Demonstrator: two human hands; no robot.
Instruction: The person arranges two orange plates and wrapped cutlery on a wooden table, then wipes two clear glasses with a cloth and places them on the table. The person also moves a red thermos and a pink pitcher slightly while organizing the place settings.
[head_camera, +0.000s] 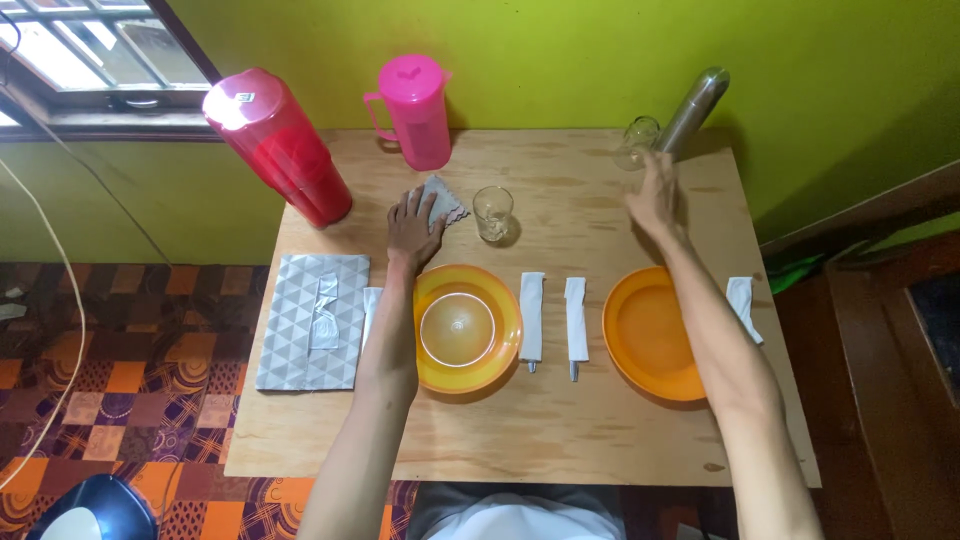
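Beyond the right-hand orange plate, toward the wall, the right hand reaches with fingers loose and holding nothing, the clear glass just past its fingertips, while the left hand presses flat on a grey cloth.

Two bare arms come into the frame from the bottom edge, one at the lower centre-left and one at the lower right. Both forearms are uncovered, with no sleeves, watch or bracelet visible on them. The left hand and the right hand wear no gloves or rings. At the bottom centre, a white garment covers the person's body.
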